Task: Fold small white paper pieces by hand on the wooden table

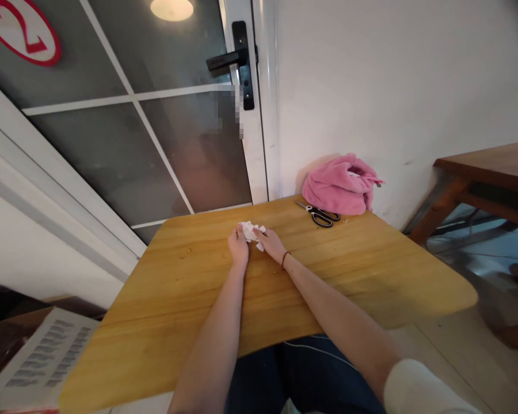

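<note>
A small heap of white paper scraps (pixel 251 231) is gathered between my two hands, close to the far side of the wooden table (pixel 190 299). My left hand (pixel 239 246) curls around the heap from the left. From the right, my right hand (pixel 271 244) pinches scraps between thumb and fingers, and one piece hangs below its fingertips. A red cord circles the right wrist. Black-handled scissors (pixel 320 215) lie on the table to the right, apart from both hands.
A pink plush cloth bundle (pixel 343 184) rests at the table's back edge against the wall. Behind the table stands a glass-paned door with a black handle (pixel 227 60). A printed carton (pixel 47 356) is at the lower left; another wooden table (pixel 492 164) stands right.
</note>
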